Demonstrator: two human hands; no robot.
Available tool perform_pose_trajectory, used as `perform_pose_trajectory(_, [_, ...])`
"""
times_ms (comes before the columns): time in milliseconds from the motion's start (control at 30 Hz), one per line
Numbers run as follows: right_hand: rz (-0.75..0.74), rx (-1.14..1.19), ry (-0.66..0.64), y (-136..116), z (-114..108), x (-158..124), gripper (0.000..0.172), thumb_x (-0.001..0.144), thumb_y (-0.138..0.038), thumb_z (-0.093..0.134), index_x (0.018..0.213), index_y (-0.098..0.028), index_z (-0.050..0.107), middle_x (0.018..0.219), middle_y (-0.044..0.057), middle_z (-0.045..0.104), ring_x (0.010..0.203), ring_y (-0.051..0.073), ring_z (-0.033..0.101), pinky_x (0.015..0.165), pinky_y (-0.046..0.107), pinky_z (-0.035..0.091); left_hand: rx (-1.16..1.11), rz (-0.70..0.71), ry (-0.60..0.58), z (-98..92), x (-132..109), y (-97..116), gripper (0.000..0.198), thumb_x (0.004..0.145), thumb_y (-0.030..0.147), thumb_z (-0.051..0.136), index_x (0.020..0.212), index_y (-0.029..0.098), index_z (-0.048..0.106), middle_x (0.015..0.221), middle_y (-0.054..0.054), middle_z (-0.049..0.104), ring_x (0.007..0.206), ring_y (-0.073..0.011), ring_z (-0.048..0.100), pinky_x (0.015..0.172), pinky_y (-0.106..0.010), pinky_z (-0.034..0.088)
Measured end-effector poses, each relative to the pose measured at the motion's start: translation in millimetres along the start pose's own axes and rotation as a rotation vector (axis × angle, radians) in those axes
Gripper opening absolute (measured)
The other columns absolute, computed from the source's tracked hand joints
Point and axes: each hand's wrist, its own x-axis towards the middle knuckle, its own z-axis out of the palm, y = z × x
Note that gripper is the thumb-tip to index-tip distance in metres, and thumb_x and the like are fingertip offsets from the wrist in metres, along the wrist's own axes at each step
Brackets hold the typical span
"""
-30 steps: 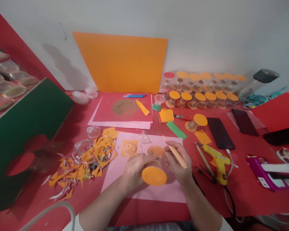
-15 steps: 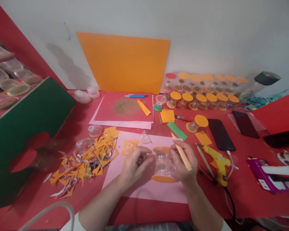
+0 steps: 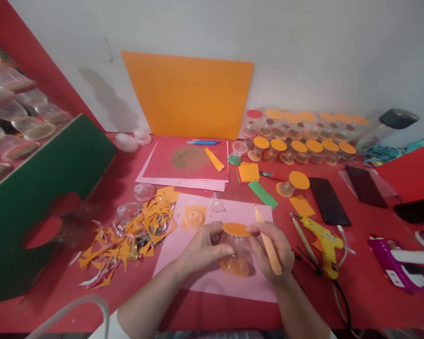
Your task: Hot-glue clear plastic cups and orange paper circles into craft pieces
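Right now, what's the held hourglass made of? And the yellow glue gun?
Hourglass: probably clear, shiny plastic; pink paper shows through. Its orange end: perhaps matte card, flat and thin. Glue gun: likely hard plastic; its yellow body looks smooth.

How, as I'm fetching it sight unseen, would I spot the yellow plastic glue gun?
On the red tabletop, find the pink paper sheet under the person's right hand. Right of it, nearer than the flat black phone with a white cable, lies the glue gun, alone in being bright yellow and pistol-shaped.
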Motion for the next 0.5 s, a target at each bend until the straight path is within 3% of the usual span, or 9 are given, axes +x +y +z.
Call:
perform_pose_trajectory(133, [-0.049,-0.013,0.005,-2,1,2,0.030,0.089,-0.008,0.061,0.113,-0.026,0.064,0.084,0.002,0.075,0.067,0.019,0.072,0.062,0.031,0.063,-0.056,-0.043,-0.004,1.1,-1,-1,0.073,0.057,0.075,0.085,0.090,0.011,0.073,0.075,-0.003,0.065,0.069,-0.0150,0.055,0.066,-0.026,0.044])
perform_pose_trajectory(267, [-0.048,-0.051,0.053,-1,2,-4,0.033,0.088,-0.010,0.062,0.118,-0.024,0.063,0.090,0.006,0.076,0.073,0.021,0.074,0.060,0.032,0.063,-0.062,0.017,0.074,3.9,-1,1,0.064,0.059,0.072,0.085,0.082,0.013,0.071,0.071,-0.001,0.062,0.068,-0.0149,0.054,0.065,-0.026,0.045])
perform_pose_trajectory(400, [0.051,-0.029,0.205,6,10,-20,0.028,0.092,-0.014,0.060,0.118,-0.023,0.063,0.088,0.006,0.073,0.068,0.020,0.071,0.058,0.032,0.063,0.079,0.075,0.160,8.0,2,0,0.062,0.058,0.072,0.085,0.076,0.015,0.070,0.068,-0.001,0.060,0.062,-0.0137,0.051,0.062,-0.026,0.046])
perform_pose_trajectory(500, [0.243,0.002,0.361,11,20,-30,0.030,0.096,-0.021,0.061,0.125,-0.024,0.061,0.093,0.008,0.073,0.071,0.021,0.072,0.054,0.029,0.061,0.218,0.065,0.186,7.6,3,-6,0.048,0.068,0.063,0.083,0.077,0.017,0.072,0.067,-0.001,0.060,0.060,-0.0134,0.051,0.060,-0.025,0.047])
